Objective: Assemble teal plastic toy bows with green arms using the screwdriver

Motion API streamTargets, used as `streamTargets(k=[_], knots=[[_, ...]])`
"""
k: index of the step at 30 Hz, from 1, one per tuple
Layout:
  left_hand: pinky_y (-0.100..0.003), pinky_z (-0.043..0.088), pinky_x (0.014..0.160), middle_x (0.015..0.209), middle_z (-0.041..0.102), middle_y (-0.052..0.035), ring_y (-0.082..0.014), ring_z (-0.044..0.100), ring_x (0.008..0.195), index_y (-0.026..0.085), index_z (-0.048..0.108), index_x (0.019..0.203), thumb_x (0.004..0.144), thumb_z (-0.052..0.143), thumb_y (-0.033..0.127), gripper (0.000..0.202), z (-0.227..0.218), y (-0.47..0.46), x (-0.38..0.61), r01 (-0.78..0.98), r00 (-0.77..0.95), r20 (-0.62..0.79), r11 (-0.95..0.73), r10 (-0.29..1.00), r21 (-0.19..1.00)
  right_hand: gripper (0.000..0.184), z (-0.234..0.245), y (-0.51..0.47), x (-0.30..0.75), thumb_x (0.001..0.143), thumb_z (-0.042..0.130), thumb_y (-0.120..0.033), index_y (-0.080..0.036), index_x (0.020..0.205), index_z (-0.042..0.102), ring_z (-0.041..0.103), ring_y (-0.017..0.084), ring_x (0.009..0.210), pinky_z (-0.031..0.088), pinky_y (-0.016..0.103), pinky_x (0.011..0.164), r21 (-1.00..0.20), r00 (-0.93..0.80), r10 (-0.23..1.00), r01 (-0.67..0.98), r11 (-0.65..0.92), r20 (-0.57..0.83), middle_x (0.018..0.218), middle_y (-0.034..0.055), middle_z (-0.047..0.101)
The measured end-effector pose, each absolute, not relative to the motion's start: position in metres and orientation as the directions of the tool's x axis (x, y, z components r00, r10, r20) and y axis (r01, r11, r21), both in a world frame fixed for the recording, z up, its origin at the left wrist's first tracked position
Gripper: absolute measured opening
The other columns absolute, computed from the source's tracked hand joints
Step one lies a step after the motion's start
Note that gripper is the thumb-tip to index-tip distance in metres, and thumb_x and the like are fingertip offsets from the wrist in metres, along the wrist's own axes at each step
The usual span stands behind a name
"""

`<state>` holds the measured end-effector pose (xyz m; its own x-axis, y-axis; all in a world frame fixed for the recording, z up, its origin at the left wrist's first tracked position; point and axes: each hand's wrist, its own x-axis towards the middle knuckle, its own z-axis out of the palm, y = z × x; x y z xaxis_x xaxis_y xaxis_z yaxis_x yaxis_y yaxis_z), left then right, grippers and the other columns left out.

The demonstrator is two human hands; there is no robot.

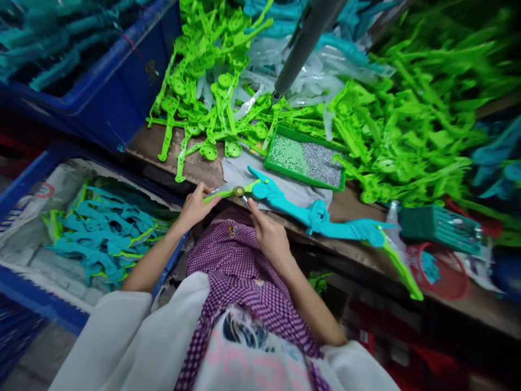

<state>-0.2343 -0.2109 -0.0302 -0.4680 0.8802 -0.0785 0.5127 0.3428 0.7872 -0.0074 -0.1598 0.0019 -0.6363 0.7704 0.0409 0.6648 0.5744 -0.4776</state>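
- While I have the left hand point(197, 206) pinching a green plastic arm point(223, 193), my right hand point(271, 238) grips a slim metal tool point(245, 201).
- On my feed, a teal plastic part point(315, 218) adjoining that arm lies along the desk point(203, 172) edge, near the green tray point(301, 178).

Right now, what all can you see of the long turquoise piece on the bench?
Long, curved and plastic-looking, the turquoise piece has a boxy raised part near mid-length and a lime-green strip at each end. It lies along the near edge of the bench, partly over a grey sheet. The left hand grips one strip; the right hand holds a metal tool there.
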Motion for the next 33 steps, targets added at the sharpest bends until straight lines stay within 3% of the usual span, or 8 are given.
streamTargets(k=[6,8,11,16,20,23,29,33], knots=[[-0.024,0.037,0.056,0.072,0.062,0.0014,-0.0146,0.053,0.055,0.022,0.056,0.121,0.085,0.059,0.047,0.044,0.0,-0.21,-0.245,0.636,-0.311,-0.068,0.26,0.948,0.727,0.045,0.048,-0.139,0.038,0.097,0.041,-0.032,-0.026,0.141,0.047,0.069,0.02,0.099,0.054,0.033,0.083,-0.571,-0.507,0.835,0.629,0.528,0.214,0.126,0.007,0.067],[-0.023,0.036,0.053,0.069,0.062,0.0026,-0.0144,0.05,0.053,0.024,0.05,0.135,0.082,0.064,0.046,0.059,0.018,-0.204,-0.255,0.713,-0.134,-0.102,0.167,0.986,0.681,0.043,0.075,-0.122,0.065,0.096,0.045,-0.036,-0.028,0.137,0.052,0.07,0.02,0.089,0.052,0.032,0.074,-0.458,-0.49,0.847,0.716,0.527,0.209,0.117,0.0073,0.071],[-0.024,0.035,0.054,0.069,0.063,0.0013,-0.0136,0.048,0.052,0.024,0.062,0.127,0.081,0.063,0.044,0.049,0.044,-0.187,-0.271,0.789,-0.024,-0.121,0.093,0.992,0.608,0.042,0.102,-0.086,0.098,0.095,0.047,-0.043,-0.022,0.128,0.062,0.068,0.019,0.074,0.041,0.032,0.062,-0.19,-0.486,0.863,0.842,0.505,0.137,0.093,0.0124,0.076],[-0.024,0.025,0.047,0.046,0.042,0.005,-0.011,0.033,0.043,0.019,0.072,0.112,0.076,0.064,0.047,0.047,0.077,-0.156,-0.282,0.824,-0.006,-0.206,0.122,0.979,0.553,0.049,0.106,-0.016,0.114,0.092,0.045,-0.051,-0.019,0.124,0.065,0.066,0.016,0.078,0.032,0.035,0.063,0.047,-0.53,0.821,0.834,0.55,-0.213,0.1,0.0131,0.074],[-0.023,0.018,0.046,0.046,0.037,0.0056,-0.0104,0.03,0.044,0.015,0.067,0.12,0.076,0.062,0.049,0.055,0.099,-0.144,-0.279,0.839,-0.01,-0.384,0.217,0.923,0.5,0.037,0.09,0.027,0.115,0.089,0.057,-0.042,-0.023,0.119,0.068,0.067,0.023,0.082,0.043,0.036,0.066,-0.034,-0.571,0.685,0.779,0.627,-0.452,0.103,0.0106,0.074],[-0.023,0.013,0.047,0.045,0.033,0.0061,-0.0097,0.026,0.043,0.013,0.065,0.123,0.077,0.06,0.048,0.058,0.106,-0.141,-0.278,0.836,-0.019,-0.438,0.254,0.899,0.486,0.035,0.072,0.044,0.122,0.089,0.058,-0.036,-0.023,0.12,0.068,0.067,0.028,0.094,0.05,0.042,0.078,-0.169,-0.618,0.618,0.76,0.628,-0.486,0.111,0.0104,0.072],[-0.022,0.013,0.045,0.045,0.029,0.0065,-0.009,0.023,0.043,0.013,0.064,0.124,0.077,0.058,0.049,0.06,0.104,-0.136,-0.286,0.811,0.015,-0.485,0.273,0.874,0.518,0.039,0.057,0.045,0.128,0.089,0.053,-0.034,-0.016,0.121,0.067,0.067,0.028,0.101,0.053,0.044,0.088,-0.315,-0.653,0.598,0.753,0.578,-0.464,0.119,0.0128,0.069],[-0.021,0.016,0.043,0.044,0.032,0.0061,-0.0088,0.025,0.042,0.012,0.066,0.122,0.076,0.06,0.048,0.058,0.108,-0.131,-0.285,0.794,-0.005,-0.504,0.31,0.863,0.523,0.044,0.072,0.002,0.124,0.094,0.042,-0.037,-0.014,0.126,0.063,0.066,0.03,0.107,0.052,0.045,0.089,-0.272,-0.663,0.71,0.747,0.606,-0.238,0.122,0.0159,0.067]])
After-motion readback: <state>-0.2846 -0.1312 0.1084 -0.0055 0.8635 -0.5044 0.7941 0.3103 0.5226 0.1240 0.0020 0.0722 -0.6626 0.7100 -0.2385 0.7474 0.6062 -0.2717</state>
